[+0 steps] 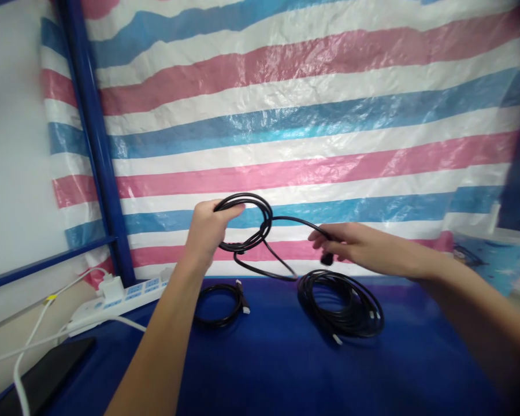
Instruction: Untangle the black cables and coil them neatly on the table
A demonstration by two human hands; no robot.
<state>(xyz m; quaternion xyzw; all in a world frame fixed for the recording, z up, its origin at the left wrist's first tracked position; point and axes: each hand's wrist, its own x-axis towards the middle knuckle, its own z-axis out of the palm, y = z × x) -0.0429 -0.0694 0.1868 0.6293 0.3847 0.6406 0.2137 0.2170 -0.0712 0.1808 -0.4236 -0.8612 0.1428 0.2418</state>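
A black cable is wound into a few loops in the air above the table. My left hand is closed around the left side of these loops, thumb laid across them. From the coil, one stretch of the cable runs right to my right hand, whose fingers pinch it near its dark plug end. Another stretch sags below the loops. Underneath my right hand lies a larger black cable coil with light connector tips. A smaller coiled black cable rests on the table near my left forearm.
A white power strip with a plugged-in white adapter and white cords sits at the left. A dark flat device lies nearby. A light blue container stands right on the blue table. Striped sheeting hangs behind.
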